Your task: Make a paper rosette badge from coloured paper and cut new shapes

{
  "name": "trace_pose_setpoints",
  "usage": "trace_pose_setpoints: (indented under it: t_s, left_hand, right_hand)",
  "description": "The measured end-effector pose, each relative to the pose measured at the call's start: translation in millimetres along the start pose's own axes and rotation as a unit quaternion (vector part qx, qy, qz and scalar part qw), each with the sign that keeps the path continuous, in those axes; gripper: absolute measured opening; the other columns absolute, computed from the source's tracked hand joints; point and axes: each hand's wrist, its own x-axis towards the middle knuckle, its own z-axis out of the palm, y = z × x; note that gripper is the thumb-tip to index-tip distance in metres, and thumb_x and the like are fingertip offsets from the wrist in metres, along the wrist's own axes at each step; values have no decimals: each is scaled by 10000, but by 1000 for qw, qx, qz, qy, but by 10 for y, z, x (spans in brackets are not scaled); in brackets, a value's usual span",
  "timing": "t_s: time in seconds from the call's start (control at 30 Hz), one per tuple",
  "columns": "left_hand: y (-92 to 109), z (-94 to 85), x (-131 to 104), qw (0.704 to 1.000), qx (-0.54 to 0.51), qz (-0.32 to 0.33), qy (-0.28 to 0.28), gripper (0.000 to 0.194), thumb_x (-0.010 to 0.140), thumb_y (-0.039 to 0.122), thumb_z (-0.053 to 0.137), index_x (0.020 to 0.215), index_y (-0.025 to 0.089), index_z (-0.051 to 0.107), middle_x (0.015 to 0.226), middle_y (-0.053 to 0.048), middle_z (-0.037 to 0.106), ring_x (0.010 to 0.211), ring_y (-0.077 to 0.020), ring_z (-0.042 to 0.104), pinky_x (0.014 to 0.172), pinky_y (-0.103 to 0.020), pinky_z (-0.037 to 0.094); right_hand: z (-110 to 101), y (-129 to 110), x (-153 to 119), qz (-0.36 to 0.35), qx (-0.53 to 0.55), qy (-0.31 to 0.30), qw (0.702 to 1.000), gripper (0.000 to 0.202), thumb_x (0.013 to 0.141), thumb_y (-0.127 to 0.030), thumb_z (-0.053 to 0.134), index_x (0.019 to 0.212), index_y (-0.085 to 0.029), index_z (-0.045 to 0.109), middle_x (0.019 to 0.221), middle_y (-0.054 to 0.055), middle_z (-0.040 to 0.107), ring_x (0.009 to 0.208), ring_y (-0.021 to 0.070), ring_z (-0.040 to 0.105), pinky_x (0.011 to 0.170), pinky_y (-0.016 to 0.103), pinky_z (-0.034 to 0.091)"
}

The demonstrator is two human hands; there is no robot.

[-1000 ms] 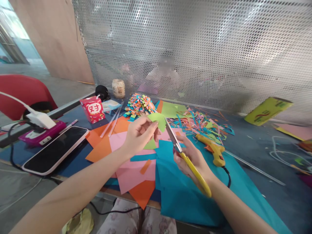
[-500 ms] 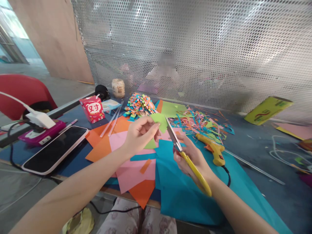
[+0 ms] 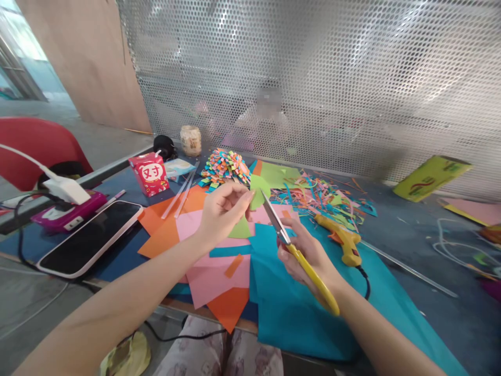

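Observation:
My left hand (image 3: 225,209) pinches a small rounded piece of green paper (image 3: 259,189) between thumb and fingers. In my right hand (image 3: 307,253) is a pair of scissors (image 3: 295,250) with yellow handles, its blade tips at the right edge of the green paper. Below the hands lie sheets of pink paper (image 3: 219,279), orange paper (image 3: 229,308) and blue paper (image 3: 301,318). Just beyond my left hand sits a multicoloured paper-strip flower (image 3: 225,164). A yellow glue gun (image 3: 342,240) rests on the blue paper beside my right hand.
Behind the papers is a heap of coloured paper scraps (image 3: 321,196). On the left are a phone (image 3: 92,237), a purple power strip (image 3: 68,211), a red drink carton (image 3: 149,175) and a jar (image 3: 191,140). A perforated metal panel (image 3: 332,83) closes the back; a person shows there, blurred.
My left hand has turned the green paper, which now looks rounder. The scissor tips have shifted slightly left, against the paper.

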Motion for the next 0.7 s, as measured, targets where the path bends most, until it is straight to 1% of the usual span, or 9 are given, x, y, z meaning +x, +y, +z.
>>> trace_pose_setpoints:
  t_s: [0.13, 0.3, 0.43, 0.7]
  left_hand:
    - [9, 2, 1, 1000, 12, -7, 7, 280, 783, 414, 628, 718, 157, 541, 522, 23, 575, 403, -69, 550, 339, -154, 353]
    - [20, 4, 3, 1000, 10, -15, 8, 275, 771, 408, 644, 719, 157, 545, 521, 26, 573, 407, -70, 557, 340, -151, 361]
    - [20, 5, 1, 1000, 8, -15, 7, 273, 767, 409, 646, 717, 160, 545, 525, 25, 575, 406, -70, 556, 337, -153, 360]
    - [-4, 1, -17, 1000, 16, -4, -14, 205, 820, 343, 595, 732, 164, 545, 510, 24, 578, 395, -70, 532, 338, -163, 351]
  right_hand:
    - [5, -5, 2, 8, -6, -3, 1000, 489, 767, -493, 587, 1108, -228, 358, 562, -97, 401, 393, 59, 317, 378, 187, 218]
    - [-3, -5, 0, 4, -16, -4, 1000, 488, 788, -463, 570, 1144, -228, 333, 554, -99, 391, 399, 60, 316, 383, 185, 218]
    - [-5, 2, 4, 2, -13, 2, 1000, 489, 780, -444, 580, 1146, -226, 340, 543, -100, 396, 394, 60, 312, 379, 184, 210]
    - [3, 3, 9, -10, -1, 5, 1000, 475, 787, -450, 575, 1131, -226, 337, 520, -113, 368, 375, 57, 290, 379, 189, 200]
